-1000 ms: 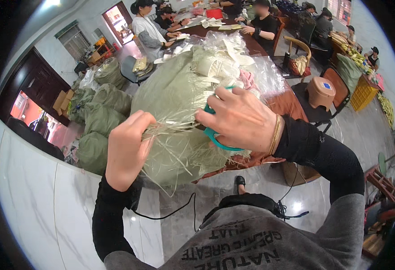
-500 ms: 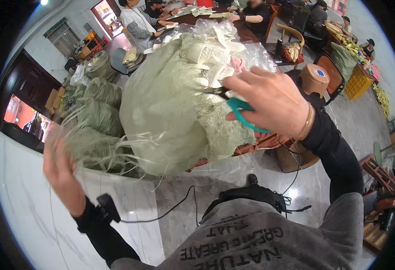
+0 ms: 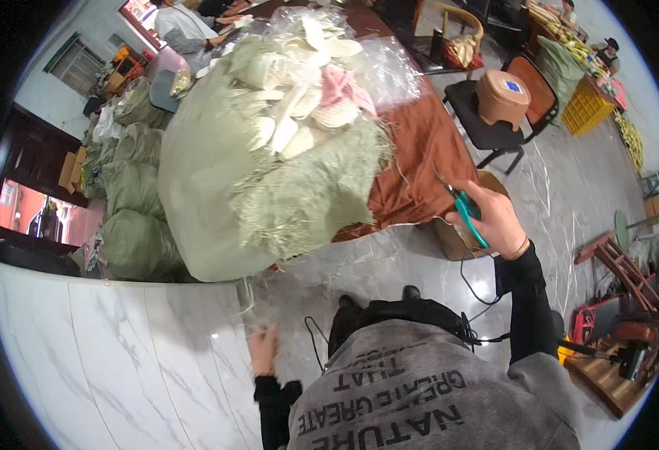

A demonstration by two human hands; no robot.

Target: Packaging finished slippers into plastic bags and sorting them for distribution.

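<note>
My right hand [image 3: 500,221] is closed round teal-handled scissors [image 3: 464,206], their blades pointing up and left over a brown cloth [image 3: 419,154]. Low beside the table edge, my left hand [image 3: 263,349] is smeared by motion. Thin pale strands [image 3: 248,296] show just above it; whether the fingers grip them I cannot tell. A big pale-green woven sack [image 3: 202,180] rests on the table, its mouth frayed and folded outward. Out of it spill white slipper-like pieces [image 3: 295,105], with a pink piece [image 3: 342,86] among them.
Clear plastic [image 3: 385,71] lies behind the sack. Several stuffed green sacks [image 3: 130,180] are piled at left. A black chair [image 3: 472,112] bears a brown plastic stool [image 3: 502,97]. A cardboard box [image 3: 457,238] stands beneath the table edge. People work at the far tables.
My right hand with the scissors has moved away from the sack's mouth, down and right. My left hand has swung down and right from the sack's left side. The view has shifted.
</note>
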